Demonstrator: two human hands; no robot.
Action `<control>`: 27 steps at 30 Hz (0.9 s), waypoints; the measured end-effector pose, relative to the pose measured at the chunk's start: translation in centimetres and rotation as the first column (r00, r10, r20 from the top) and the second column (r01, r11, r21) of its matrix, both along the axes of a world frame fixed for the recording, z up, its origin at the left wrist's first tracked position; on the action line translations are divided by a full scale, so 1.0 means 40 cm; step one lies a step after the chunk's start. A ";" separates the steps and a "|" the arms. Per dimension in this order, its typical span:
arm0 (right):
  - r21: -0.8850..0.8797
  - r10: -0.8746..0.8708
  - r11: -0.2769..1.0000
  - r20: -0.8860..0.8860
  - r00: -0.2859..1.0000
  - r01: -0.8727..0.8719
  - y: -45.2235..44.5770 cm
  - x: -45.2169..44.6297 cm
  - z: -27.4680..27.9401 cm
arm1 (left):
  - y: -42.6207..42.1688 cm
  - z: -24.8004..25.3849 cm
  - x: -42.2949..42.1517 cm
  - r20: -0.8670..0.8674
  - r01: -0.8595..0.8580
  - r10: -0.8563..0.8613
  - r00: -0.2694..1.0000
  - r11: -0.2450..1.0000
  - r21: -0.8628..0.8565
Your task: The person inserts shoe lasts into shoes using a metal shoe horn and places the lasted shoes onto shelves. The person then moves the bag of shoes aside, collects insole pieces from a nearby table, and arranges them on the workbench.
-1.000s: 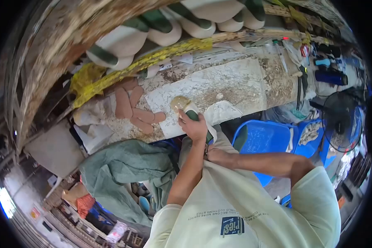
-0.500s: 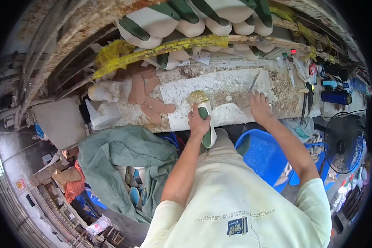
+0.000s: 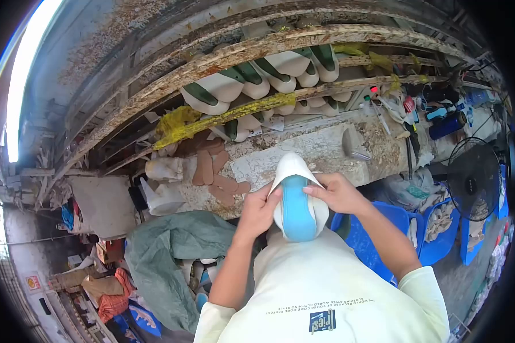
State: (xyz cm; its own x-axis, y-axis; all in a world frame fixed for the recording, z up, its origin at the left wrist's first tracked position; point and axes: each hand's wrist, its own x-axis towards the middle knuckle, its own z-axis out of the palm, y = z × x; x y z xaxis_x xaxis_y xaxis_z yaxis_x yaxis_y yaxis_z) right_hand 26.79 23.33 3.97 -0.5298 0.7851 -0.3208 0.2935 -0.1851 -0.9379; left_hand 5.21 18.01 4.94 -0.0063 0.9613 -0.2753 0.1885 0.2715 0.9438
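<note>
Between my two hands, a white shoe (image 3: 298, 211) is held toe up in front of my shirt, its light-blue inside facing me. My left hand (image 3: 254, 216) grips the left edge, thumb near the blue part. On the opposite edge, my right hand (image 3: 339, 195) is closed with its thumb over the rim onto the blue. The fingers behind the shoe are hidden. Behind it lies a white sheet (image 3: 257, 167) on the stained workbench, with a metal tool (image 3: 360, 155) towards the right.
Several brown sole-shaped pieces (image 3: 206, 167) lie on the bench. Above, white-and-green shoes (image 3: 256, 86) sit on a rack. A green sack (image 3: 154, 257) stands below left, blue tubs (image 3: 377, 243) below right, and a black fan (image 3: 472, 180) at right.
The shoe in my left hand has been raised and turned, so its blue inside shows instead of its green strip. My right hand has left the bench and taken hold of it too.
</note>
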 end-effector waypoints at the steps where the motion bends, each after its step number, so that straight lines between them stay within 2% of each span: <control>1: 0.004 -0.007 1.000 0.002 1.000 0.007 -0.003 0.007 -0.003 | -0.007 -0.003 -0.009 0.002 0.007 -0.007 1.000 1.000 0.004; 3: 0.030 -0.001 1.000 -0.204 0.979 0.007 -0.003 0.020 -0.002 | -0.021 -0.017 -0.020 0.055 0.077 -0.079 0.995 0.996 0.039; 4: 0.015 0.075 0.997 -0.075 0.994 -0.074 0.002 0.043 0.021 | -0.035 -0.017 -0.017 -0.073 0.100 -0.101 0.992 0.995 -0.016; 6: -0.067 -0.119 0.993 -0.407 0.906 0.101 -0.034 0.036 -0.010 | -0.091 -0.002 0.012 -0.153 0.115 -0.092 0.984 0.983 0.146; 8: -0.105 -0.028 0.994 -0.376 0.926 -0.012 -0.059 0.018 0.009 | -0.124 0.034 0.029 -0.200 0.243 -0.203 0.959 0.948 0.206; 9: -0.120 0.053 0.987 -0.410 0.911 -0.111 -0.080 0.014 0.034 | -0.145 0.051 0.028 -0.258 0.325 -0.262 0.930 0.914 0.242; 10: -0.207 0.037 0.965 -0.502 0.864 -0.162 -0.108 0.005 0.035 | -0.164 0.067 0.005 -0.231 0.412 -0.365 0.902 0.889 0.201; 12: 0.106 0.250 0.968 -0.366 0.897 -0.226 -0.161 0.008 0.045 | -0.187 0.068 -0.064 -0.224 0.571 -0.525 0.821 0.736 0.365; 13: 0.305 0.324 0.920 -0.244 0.914 -0.245 -0.182 0.011 0.064 | -0.211 0.046 -0.104 -0.148 0.574 -0.562 0.814 0.738 0.355; 15: 0.407 0.250 0.901 -0.201 0.947 -0.151 -0.223 -0.001 0.085 | -0.182 0.142 -0.056 -0.273 0.488 -0.409 0.871 0.787 0.378; 17: 0.373 0.275 0.909 -0.203 0.940 -0.185 -0.238 -0.006 0.090 | -0.159 0.134 -0.011 -0.283 0.563 -0.488 0.826 0.743 0.362; 19: 0.424 0.159 0.902 -0.145 0.977 -0.084 -0.252 -0.026 0.097 | -0.126 0.106 0.033 -0.267 0.596 -0.535 0.802 0.680 0.427; 21: 0.435 0.089 0.900 -0.167 0.982 -0.008 -0.271 -0.031 0.093 | -0.097 0.086 0.071 -0.136 0.622 -0.647 0.751 0.621 0.478; 23: 0.327 0.038 0.944 -0.231 0.972 0.040 -0.281 -0.024 0.070 | -0.097 0.071 0.095 -0.103 0.582 -0.624 0.775 0.641 0.500; 24: 0.335 -0.047 0.929 -0.318 0.947 0.159 -0.286 -0.029 0.066 | -0.098 0.064 0.109 -0.063 0.534 -0.602 0.796 0.649 0.542; 27: 0.290 -0.049 0.943 -0.362 0.931 0.162 -0.292 -0.002 0.055 | -0.107 0.055 0.150 0.002 0.413 -0.517 0.856 0.686 0.599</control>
State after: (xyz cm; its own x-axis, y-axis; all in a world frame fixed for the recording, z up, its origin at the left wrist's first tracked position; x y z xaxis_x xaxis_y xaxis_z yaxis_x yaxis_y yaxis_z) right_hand 26.70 11.66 6.19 -0.4708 0.8719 0.1349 -0.0637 0.1190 -0.9909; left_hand 11.19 13.73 7.14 0.4774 0.8036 0.3555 -0.0206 -0.3942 0.9188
